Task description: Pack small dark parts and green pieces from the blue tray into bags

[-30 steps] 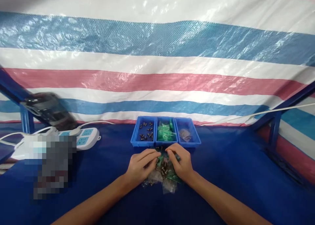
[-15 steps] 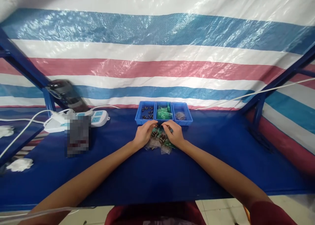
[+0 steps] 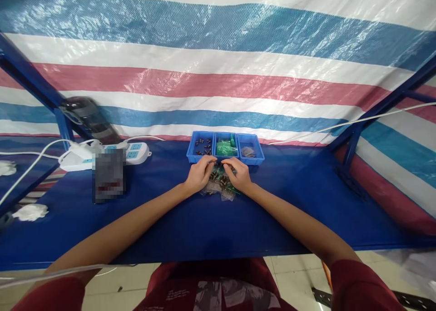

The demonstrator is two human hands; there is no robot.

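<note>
My left hand [image 3: 200,174] and my right hand [image 3: 237,173] face each other just in front of three joined blue bins. The fingers of both are pinched together, and what lies between the fingertips is too small to make out. Below and between them is a mixed pile of small dark metal-looking parts [image 3: 223,180], green pieces and clear plastic bags [image 3: 227,194]. The left bin [image 3: 191,158] holds several of the small dark parts. Green bagged pieces [image 3: 226,147] fill the middle bin. Clear little bags [image 3: 248,152] lie in the right bin.
On the left stand a white power strip [image 3: 138,152] with cables, a blurred-out dark object [image 3: 109,175] and a dark cylindrical thing [image 3: 90,118]. Crumpled white material [image 3: 30,212] lies at the far left. Blue frame posts and a striped tarp [image 3: 218,84] enclose the blue table [image 3: 211,234].
The whole view has tilted slightly downward, so the table and bins sit higher in the picture. Both hands stay pinched over the pile, with only slight finger movement.
</note>
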